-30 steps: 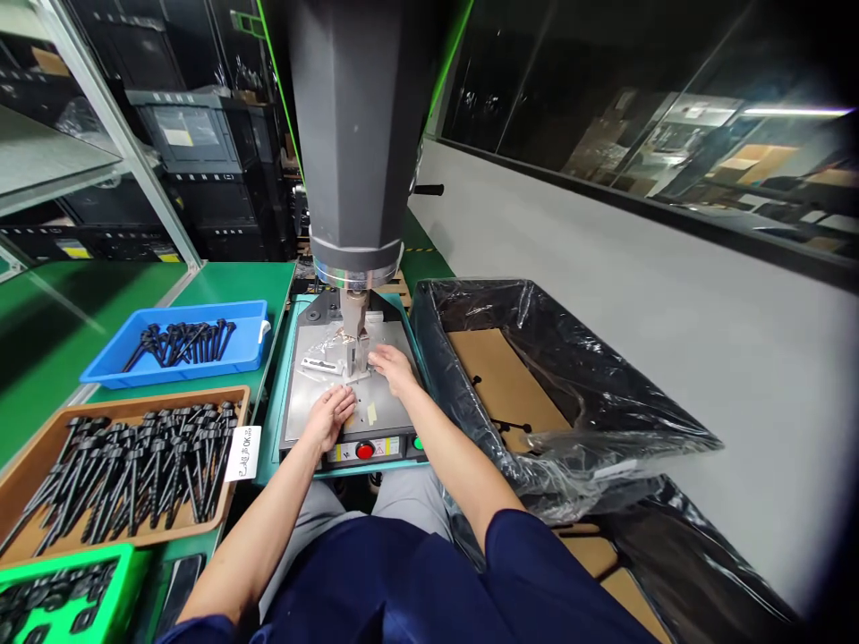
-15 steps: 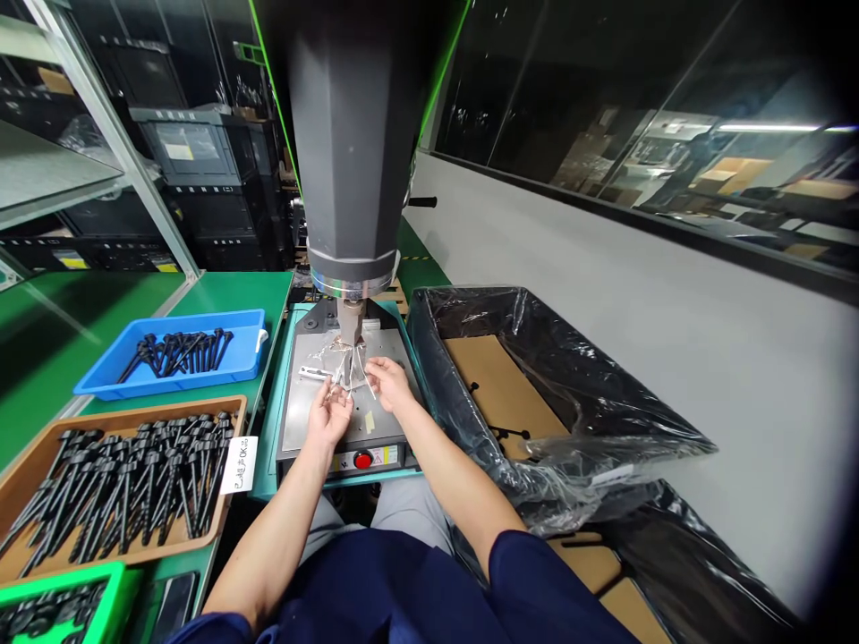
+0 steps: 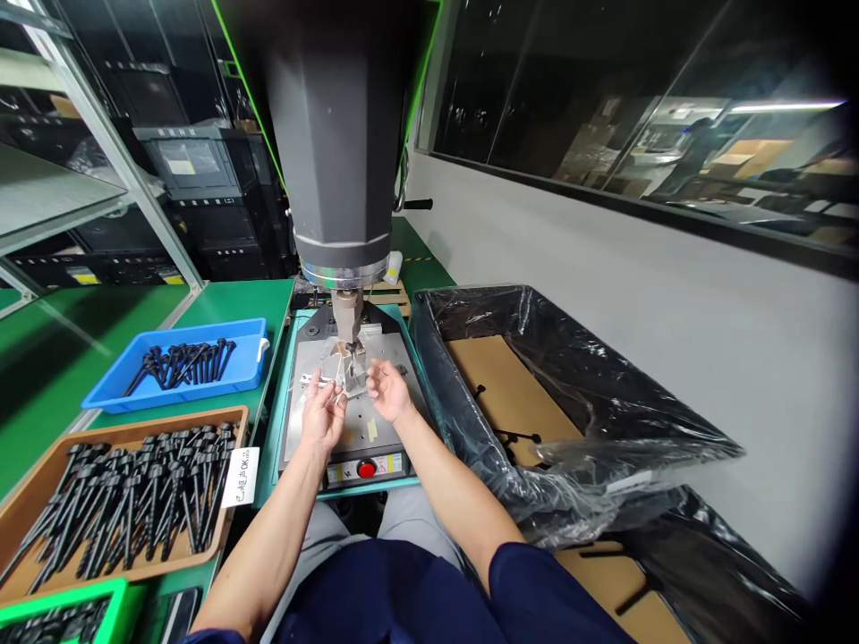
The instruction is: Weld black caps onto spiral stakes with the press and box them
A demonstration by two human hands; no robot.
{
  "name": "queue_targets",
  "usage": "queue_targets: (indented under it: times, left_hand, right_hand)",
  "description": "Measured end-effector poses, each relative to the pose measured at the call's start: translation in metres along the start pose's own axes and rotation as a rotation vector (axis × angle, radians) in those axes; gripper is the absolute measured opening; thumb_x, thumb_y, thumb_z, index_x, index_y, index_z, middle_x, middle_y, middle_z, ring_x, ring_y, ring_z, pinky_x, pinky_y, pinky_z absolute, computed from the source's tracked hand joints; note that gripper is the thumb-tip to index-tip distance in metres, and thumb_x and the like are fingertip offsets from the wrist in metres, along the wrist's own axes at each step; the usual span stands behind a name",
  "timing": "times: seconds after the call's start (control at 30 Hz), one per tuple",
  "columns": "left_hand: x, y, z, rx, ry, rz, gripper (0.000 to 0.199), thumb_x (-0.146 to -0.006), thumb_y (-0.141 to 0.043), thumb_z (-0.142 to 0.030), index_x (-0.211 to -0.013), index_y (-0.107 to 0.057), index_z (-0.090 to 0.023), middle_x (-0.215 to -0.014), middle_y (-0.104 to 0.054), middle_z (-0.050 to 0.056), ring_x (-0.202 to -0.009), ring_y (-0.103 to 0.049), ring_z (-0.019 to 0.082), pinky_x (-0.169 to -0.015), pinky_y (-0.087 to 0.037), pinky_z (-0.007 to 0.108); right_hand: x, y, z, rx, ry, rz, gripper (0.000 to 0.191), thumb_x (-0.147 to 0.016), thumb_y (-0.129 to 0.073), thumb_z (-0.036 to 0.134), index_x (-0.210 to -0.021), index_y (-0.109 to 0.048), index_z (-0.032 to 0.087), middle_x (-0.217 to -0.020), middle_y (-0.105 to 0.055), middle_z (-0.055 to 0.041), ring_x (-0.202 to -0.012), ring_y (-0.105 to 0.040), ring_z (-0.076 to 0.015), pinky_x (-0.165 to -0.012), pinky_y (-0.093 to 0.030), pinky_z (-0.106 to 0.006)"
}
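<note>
My left hand has its fingers closed round thin white strands at the lower left of a small clear fixture. To the right of that fixture, my right hand is held with fingers apart and nothing visible in it. Above the fixture, the metal tip of a large grey machine head points down, with a small dark part at its lower end. Both hands are over the metal plate of the machine base.
At left are a blue tray and an orange tray of black stemmed parts, with a green bin below. A red button sits on the base's front. Right stands a box lined with black plastic.
My right hand has let go of the white strands and its fingers have spread. The strands now lead towards my left hand. The whole view has shifted slightly.
</note>
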State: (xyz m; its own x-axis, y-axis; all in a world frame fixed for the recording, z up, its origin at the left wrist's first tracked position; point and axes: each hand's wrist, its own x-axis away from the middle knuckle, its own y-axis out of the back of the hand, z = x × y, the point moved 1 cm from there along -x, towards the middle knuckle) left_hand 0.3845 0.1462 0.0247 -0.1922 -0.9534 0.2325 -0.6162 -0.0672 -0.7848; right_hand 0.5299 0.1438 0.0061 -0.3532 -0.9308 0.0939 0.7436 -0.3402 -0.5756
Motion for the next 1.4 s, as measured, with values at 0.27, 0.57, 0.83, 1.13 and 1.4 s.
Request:
queue_targets:
  times: [0.27,0.57,0.83,1.13,1.4]
  left_hand:
    - [0.007,-0.018,-0.015,-0.045,-0.034,0.057,0.058,-0.078,-0.067,-0.005,-0.129,-0.051,-0.029,-0.081,-0.061,-0.003,-0.068,-0.063,0.006,-0.061,-0.051,0.015]
    - [0.0,-0.037,-0.025,0.028,0.032,0.113,0.059,-0.079,-0.063,-0.002,-0.13,-0.047,-0.028,-0.079,-0.062,-0.002,-0.066,-0.062,0.006,-0.064,-0.052,0.014]
    - [-0.008,-0.042,-0.033,0.041,0.057,0.113,0.048,-0.083,-0.056,-0.001,-0.124,-0.05,-0.024,-0.079,-0.058,-0.001,-0.059,-0.056,0.003,-0.054,-0.047,0.007]
    - [-0.008,-0.021,-0.023,-0.142,0.012,0.079,0.073,-0.072,-0.07,-0.005,-0.135,-0.043,-0.032,-0.079,-0.06,-0.005,-0.057,-0.06,0.005,-0.047,-0.045,0.011]
    - [-0.01,0.011,-0.006,-0.291,0.092,0.084,0.051,-0.071,-0.076,-0.012,-0.115,-0.052,-0.022,-0.077,-0.062,-0.004,-0.058,-0.06,0.007,-0.047,-0.044,0.013]
  right_hand:
    - [-0.021,-0.023,-0.019,0.466,0.413,-0.231,0.017,-0.08,-0.057,0.033,-0.085,-0.067,0.02,-0.1,-0.062,-0.0082,-0.102,-0.058,-0.0226,-0.091,-0.049,-0.035]
    - [-0.042,-0.029,0.003,0.794,0.572,0.001,0.037,-0.078,-0.068,0.03,-0.114,-0.068,0.022,-0.123,-0.061,-0.009,-0.122,-0.053,-0.0236,-0.111,-0.036,-0.038]
    - [-0.051,-0.044,0.018,0.731,0.551,-0.023,0.021,-0.077,-0.068,0.031,-0.096,-0.07,0.021,-0.113,-0.067,-0.0072,-0.112,-0.059,-0.0236,-0.104,-0.043,-0.038]
    - [0.013,-0.009,0.009,0.551,0.537,0.029,0.031,-0.084,-0.065,0.041,-0.106,-0.066,0.02,-0.113,-0.07,-0.0084,-0.108,-0.064,-0.023,-0.101,-0.046,-0.038]
    - [0.056,0.048,-0.022,0.479,0.21,-0.028,0.037,-0.073,-0.073,0.04,-0.102,-0.064,0.019,-0.088,-0.071,-0.0052,-0.081,-0.067,-0.0204,-0.08,-0.053,-0.036]
